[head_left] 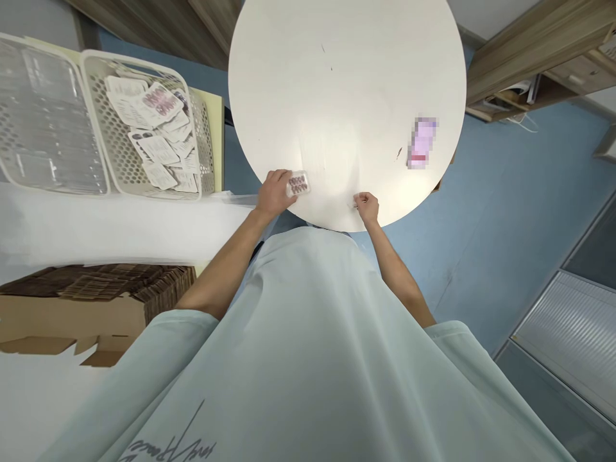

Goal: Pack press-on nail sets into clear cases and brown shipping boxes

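Near the front edge of the round white table, my left hand is closed on a small clear plastic case. Rows of dark reddish pieces, shaped like false nails, show in the case. To the right, my right hand has its fingers pinched together just over the tabletop. A small pale, see-through bit shows at those fingertips, too small to name. A bare stretch of tabletop lies between the two hands.
The round table carries a blurred purple-pink item at right. On the left stand a white perforated basket of white cards, another basket of clear plastic cases, and a cardboard box of stacked brown cardboard.
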`<state>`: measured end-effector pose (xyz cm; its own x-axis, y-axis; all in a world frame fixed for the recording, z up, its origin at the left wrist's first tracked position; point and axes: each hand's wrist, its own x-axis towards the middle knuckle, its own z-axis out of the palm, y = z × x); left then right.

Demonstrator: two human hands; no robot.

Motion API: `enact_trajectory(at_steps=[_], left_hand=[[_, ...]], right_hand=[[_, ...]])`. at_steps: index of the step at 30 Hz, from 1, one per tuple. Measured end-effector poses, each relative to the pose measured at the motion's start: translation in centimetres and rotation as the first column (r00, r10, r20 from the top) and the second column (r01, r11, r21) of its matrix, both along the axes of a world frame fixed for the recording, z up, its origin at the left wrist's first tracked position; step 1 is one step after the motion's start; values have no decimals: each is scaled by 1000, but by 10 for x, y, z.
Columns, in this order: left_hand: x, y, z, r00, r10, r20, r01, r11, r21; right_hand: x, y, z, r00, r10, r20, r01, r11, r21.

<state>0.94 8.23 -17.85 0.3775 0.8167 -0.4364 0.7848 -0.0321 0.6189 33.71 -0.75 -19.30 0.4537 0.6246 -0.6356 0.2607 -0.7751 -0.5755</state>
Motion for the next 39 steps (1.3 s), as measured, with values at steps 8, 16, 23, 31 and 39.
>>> enact_trajectory(at_steps=[8, 16, 23, 31, 39], left_hand=[[74, -24, -23, 991, -93, 95, 96, 995, -29], [81, -35, -44, 992, -115, 53, 116, 993, -17], [75, -40, -46, 997, 12, 82, -9, 999, -33], [64, -52, -31, 938, 345, 37, -329, 916, -229], [81, -47, -30, 892, 436, -116, -451, 853, -263]], right_hand=[[3, -1, 8, 994, 89, 69, -90, 996, 11], [-4, -7, 34, 964, 252, 85, -258, 964, 72], [-49, 4, 44, 824, 556, 110, -566, 816, 114], [-94, 15, 16, 673, 735, 89, -738, 675, -1], [-111, 18, 6, 672, 739, 46, -737, 674, -54]])
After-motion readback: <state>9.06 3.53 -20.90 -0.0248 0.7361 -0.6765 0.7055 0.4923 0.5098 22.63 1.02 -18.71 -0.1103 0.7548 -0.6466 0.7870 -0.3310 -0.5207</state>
